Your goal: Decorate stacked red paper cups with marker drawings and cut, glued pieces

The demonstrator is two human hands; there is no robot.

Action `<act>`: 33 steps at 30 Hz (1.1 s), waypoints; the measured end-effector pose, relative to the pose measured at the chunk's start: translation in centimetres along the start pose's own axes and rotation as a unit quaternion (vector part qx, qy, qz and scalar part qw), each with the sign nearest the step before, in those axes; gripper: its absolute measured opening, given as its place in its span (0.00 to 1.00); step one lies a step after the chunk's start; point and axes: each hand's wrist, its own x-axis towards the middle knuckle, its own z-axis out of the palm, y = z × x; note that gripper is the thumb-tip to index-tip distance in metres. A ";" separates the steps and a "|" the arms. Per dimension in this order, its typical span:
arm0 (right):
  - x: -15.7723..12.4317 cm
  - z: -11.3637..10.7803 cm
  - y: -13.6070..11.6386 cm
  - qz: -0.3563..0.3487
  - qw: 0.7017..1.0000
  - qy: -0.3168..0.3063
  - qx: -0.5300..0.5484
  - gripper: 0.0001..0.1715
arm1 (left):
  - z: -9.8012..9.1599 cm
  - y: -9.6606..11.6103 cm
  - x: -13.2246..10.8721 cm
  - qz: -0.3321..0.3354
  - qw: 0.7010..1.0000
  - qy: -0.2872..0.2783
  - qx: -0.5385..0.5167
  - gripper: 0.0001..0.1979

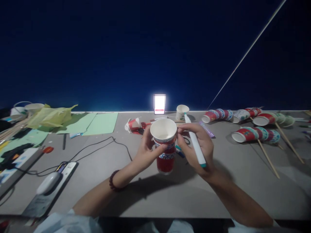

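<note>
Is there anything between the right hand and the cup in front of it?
Nothing visible. The right hand, holding a marker, touches the cup near its rim; the left hand grips the cup's other side.

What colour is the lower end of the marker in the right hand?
Teal; the marker body is white. The head view shows it.

The grey tabletop [102, 181] bears pale green paper sheets [102, 123] left of a glowing white lamp [159, 103], red paper cups [245, 134] right.
</note>
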 end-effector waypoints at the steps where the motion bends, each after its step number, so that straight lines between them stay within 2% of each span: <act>1: 0.0 0.0 0.1 -0.001 1.000 -0.001 -0.004 0.16 | -0.1 0.0 -0.1 0.008 1.000 0.003 0.012 0.31; 8: -0.1 0.0 0.6 -0.014 1.000 -0.004 -0.024 0.17 | -0.3 -0.4 -0.2 0.027 0.998 0.001 0.049 0.33; 14: 0.3 -0.1 1.1 -0.019 0.998 0.002 -0.061 0.16 | 0.1 -0.5 0.1 0.018 0.999 -0.031 0.017 0.30; 19: 0.6 0.0 1.6 -0.007 0.998 0.007 -0.065 0.13 | 0.2 -0.5 0.1 -0.044 0.996 -0.037 -0.064 0.29; 24: 0.8 -0.1 1.6 0.031 0.999 0.017 -0.038 0.11 | -0.2 -0.6 0.1 -0.120 0.979 -0.041 -0.161 0.29; 29: 1.0 -0.5 1.9 0.031 0.997 0.023 -0.074 0.10 | -0.1 -0.1 0.1 -0.173 0.961 -0.057 -0.210 0.24; 33: 1.3 -0.6 3.2 0.047 0.996 0.033 -0.063 0.10 | -0.1 0.5 0.2 -0.199 0.946 -0.078 -0.245 0.27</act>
